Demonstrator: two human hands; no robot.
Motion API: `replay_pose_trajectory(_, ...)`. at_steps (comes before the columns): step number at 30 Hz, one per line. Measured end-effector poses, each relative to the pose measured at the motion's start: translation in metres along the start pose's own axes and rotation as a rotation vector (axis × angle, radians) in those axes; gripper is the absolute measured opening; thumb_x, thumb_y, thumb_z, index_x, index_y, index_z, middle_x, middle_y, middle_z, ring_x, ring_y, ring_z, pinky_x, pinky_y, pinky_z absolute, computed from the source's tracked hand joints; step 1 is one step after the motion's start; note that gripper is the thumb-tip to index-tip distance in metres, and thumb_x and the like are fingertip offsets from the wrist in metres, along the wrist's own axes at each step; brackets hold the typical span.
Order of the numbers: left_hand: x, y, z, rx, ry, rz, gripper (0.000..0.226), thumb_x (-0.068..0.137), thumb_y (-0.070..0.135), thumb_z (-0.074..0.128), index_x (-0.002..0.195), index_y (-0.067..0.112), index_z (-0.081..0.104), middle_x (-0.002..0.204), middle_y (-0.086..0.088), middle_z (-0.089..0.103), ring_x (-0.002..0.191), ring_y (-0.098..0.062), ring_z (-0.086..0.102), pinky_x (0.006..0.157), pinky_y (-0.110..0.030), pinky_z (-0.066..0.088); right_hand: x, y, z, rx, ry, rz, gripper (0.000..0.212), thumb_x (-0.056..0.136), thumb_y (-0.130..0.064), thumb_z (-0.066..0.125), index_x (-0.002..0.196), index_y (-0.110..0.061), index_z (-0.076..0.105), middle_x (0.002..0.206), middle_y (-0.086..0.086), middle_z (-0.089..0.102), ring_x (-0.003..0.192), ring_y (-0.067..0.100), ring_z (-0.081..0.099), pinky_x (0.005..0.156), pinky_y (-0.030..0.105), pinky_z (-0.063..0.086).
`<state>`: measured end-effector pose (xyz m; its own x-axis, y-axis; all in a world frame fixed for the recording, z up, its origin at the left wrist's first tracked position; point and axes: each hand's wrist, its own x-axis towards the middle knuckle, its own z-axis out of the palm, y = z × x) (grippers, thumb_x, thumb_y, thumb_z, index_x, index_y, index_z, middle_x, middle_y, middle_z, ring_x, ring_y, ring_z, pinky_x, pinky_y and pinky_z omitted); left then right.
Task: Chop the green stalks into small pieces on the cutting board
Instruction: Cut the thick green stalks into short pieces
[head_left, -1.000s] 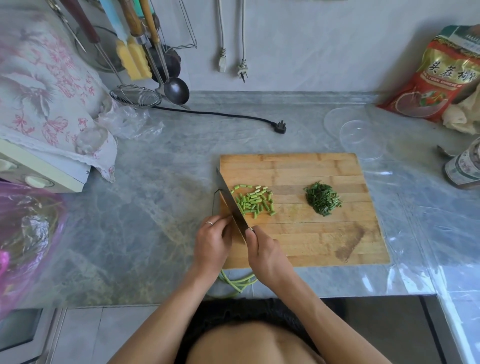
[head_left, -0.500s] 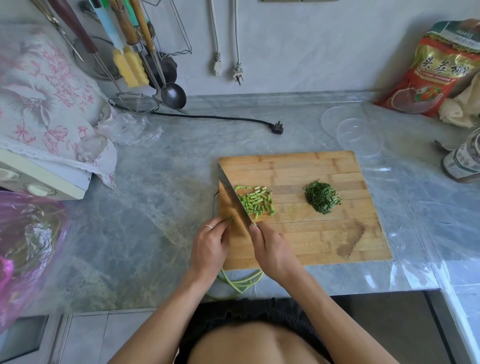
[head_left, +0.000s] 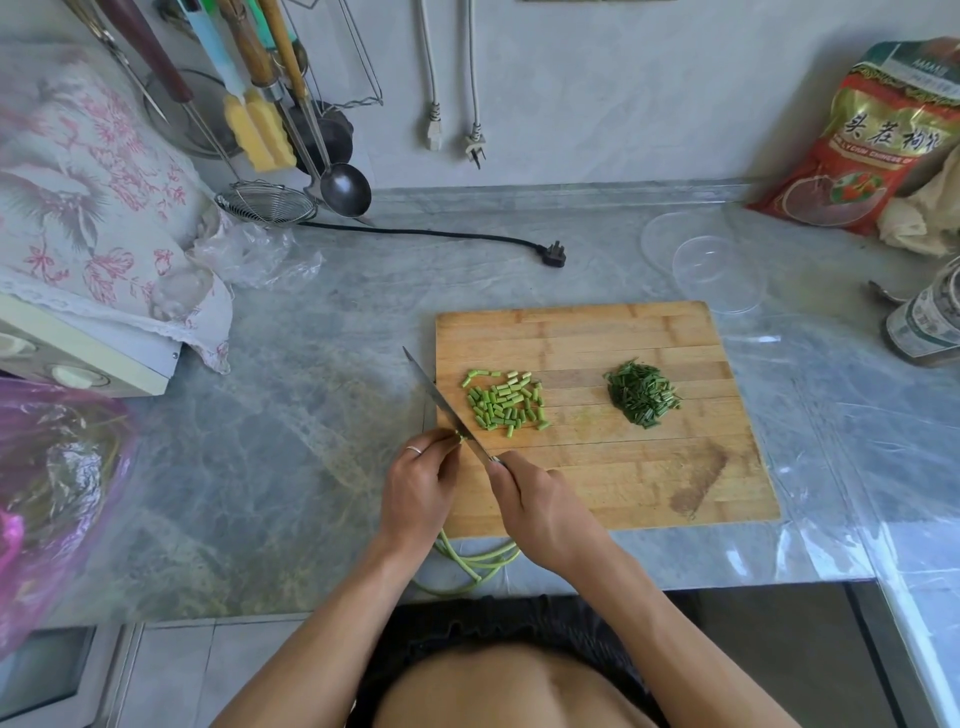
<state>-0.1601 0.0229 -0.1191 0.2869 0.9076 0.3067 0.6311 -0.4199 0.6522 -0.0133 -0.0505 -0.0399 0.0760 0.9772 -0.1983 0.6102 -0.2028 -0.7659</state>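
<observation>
- The left hand (head_left: 418, 493) curls its fingers (head_left: 441, 441) round the green stalks (head_left: 470, 564), pinning their cut ends at the cutting board (head_left: 597, 467)'s left edge; the right hand (head_left: 540, 512) grips the knife (head_left: 441, 402).
- Chopped pieces (head_left: 504, 401) lie just beside the blade, a dark-green pile (head_left: 643, 394) farther right.
- The blade tip now reaches past the board over the tabletop (head_left: 311, 415), unlike a second ago.
- The hands hide the stalks' middle and the knife handle.

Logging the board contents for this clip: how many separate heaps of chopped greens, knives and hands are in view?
Heaps of chopped greens: 2 (light stalk pieces, dark fine greens)
Knife: 1
Hands: 2 (left, right)
Total: 5
</observation>
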Motion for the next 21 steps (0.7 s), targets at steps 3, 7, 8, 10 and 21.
replay_pose_trajectory(3,0.002,0.0,0.0,-0.015,0.006,0.001,0.017,0.082,-0.005,0.073,0.097,0.003,0.076,0.097,-0.008,0.074,0.088,-0.019,0.069,0.079,-0.024,0.052,-0.002,0.0,0.0,-0.02,-0.009,0.006,0.029,0.103,-0.039,0.033,0.079,-0.025,0.039,0.056,0.01,0.048,0.047,0.031,0.041,0.048,0.046,0.03)
replay_pose_trajectory(7,0.001,0.001,0.002,-0.017,0.022,0.003,0.016,0.084,0.002,0.066,0.096,0.004,0.077,0.096,-0.007,0.073,0.088,-0.018,0.067,0.079,-0.022,0.051,-0.003,-0.001,0.0,-0.017,-0.018,0.028,0.029,0.103,-0.039,0.032,0.08,-0.024,0.039,0.056,0.013,0.048,0.048,0.033,0.041,0.048,0.047,0.03)
replay_pose_trajectory(8,0.001,0.0,0.002,-0.015,0.021,0.005,0.017,0.084,0.003,0.065,0.096,0.005,0.077,0.097,-0.006,0.073,0.087,-0.019,0.068,0.078,-0.023,0.052,-0.002,-0.002,0.0,-0.016,-0.02,0.029,0.029,0.103,-0.039,0.032,0.081,-0.023,0.04,0.055,0.012,0.047,0.047,0.033,0.041,0.047,0.045,0.029)
replay_pose_trajectory(10,0.001,-0.002,0.001,-0.01,0.003,0.01,0.018,0.085,0.007,0.063,0.097,0.006,0.077,0.097,-0.004,0.074,0.087,-0.02,0.068,0.077,-0.026,0.053,-0.001,-0.003,0.004,-0.04,-0.016,0.036,0.029,0.103,-0.04,0.031,0.083,-0.022,0.04,0.053,0.009,0.045,0.044,0.029,0.037,0.045,0.041,0.027)
replay_pose_trajectory(21,0.004,-0.004,0.0,-0.032,-0.033,-0.002,0.013,0.083,0.011,0.066,0.09,0.008,0.077,0.089,-0.003,0.073,0.081,-0.02,0.065,0.073,-0.017,0.046,0.003,-0.005,0.027,-0.2,0.032,0.072,0.037,0.102,-0.045,0.024,0.099,-0.015,0.045,0.054,0.001,0.041,0.037,0.02,0.032,0.038,0.028,0.017)
